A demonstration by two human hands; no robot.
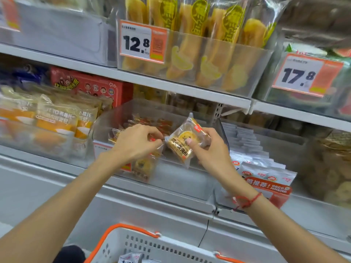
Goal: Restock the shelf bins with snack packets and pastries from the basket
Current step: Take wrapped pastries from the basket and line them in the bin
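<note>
Pastry bin (106,126), clear plastic, sits on the middle shelf (171,188) between a bread-packet bin at left and white sachets at right; it is partly filled toward its back wall. White basket (152,247) with orange handles waits below the shelf edge. Right hand (210,147) pinches a yolk pastry packet (184,143) just above the bin's front rim, its long axis tilted down-left; left hand (136,141) pinches the packet's left seal, fingers curled. Placement likely runs forward and down. Legible above: price tags (136,41) "12.8" and "17.8"; the packet's own print is too blurred to read.
</note>
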